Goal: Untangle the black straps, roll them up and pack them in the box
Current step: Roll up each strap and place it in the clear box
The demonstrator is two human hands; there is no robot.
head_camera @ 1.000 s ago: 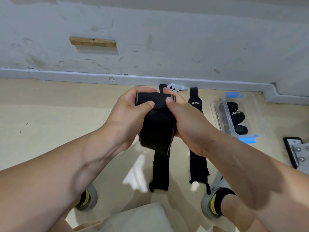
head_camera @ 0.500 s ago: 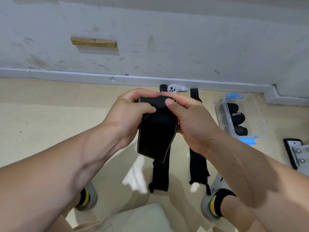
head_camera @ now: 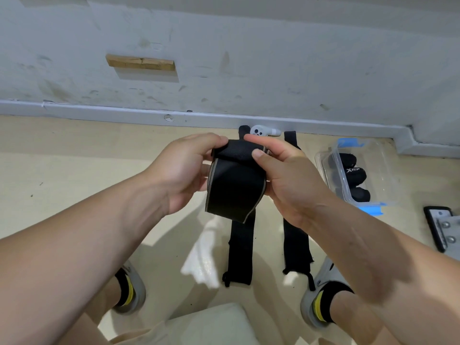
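A pale beige floor (head_camera: 62,158) is seen from above, met at its far edge by a grey baseboard (head_camera: 99,113) and a scuffed whitish wall (head_camera: 273,58). A short wooden block (head_camera: 140,63) is fixed to the wall. A small white device (head_camera: 261,131) with dark buttons is laid against the baseboard. A black-framed metal plate (head_camera: 445,230) is cut off at the floor's right edge. A left shoe (head_camera: 139,295) and a right shoe (head_camera: 326,272), both grey, are planted toward the near edge, with a cream cushion (head_camera: 214,324) between them.

The top of the strap (head_camera: 234,190) has curled over; left hand (head_camera: 184,168) thumb withdrew.
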